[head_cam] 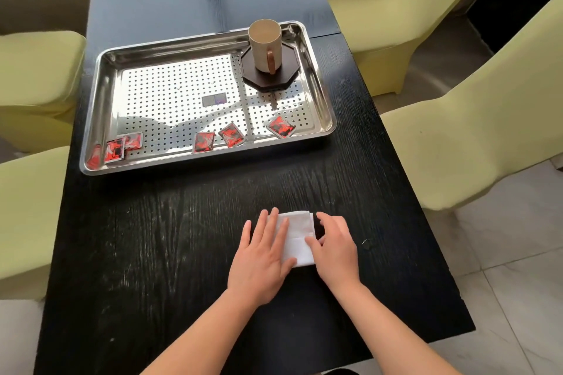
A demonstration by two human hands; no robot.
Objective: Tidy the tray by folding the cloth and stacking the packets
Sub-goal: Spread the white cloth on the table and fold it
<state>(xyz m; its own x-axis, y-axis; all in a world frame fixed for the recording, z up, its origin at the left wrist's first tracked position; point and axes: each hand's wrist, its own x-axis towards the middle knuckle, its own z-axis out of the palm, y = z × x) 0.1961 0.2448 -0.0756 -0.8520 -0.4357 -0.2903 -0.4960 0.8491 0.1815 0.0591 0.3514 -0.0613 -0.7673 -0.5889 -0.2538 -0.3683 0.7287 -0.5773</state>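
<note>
The white cloth [297, 230] lies folded small on the near part of the black surface [152, 237], well apart from the steel tray [213, 159] farther away. To do this fold well, I think the edges should be lined up first, then the crease pressed flat. The left grip [262, 256] is open, with straight fingers pressing the cloth's left part. The right grip [335, 250] seems to pinch the right edge between thumb and bent fingers. Five red packets [203, 142] lie scattered along the tray's near side.
</note>
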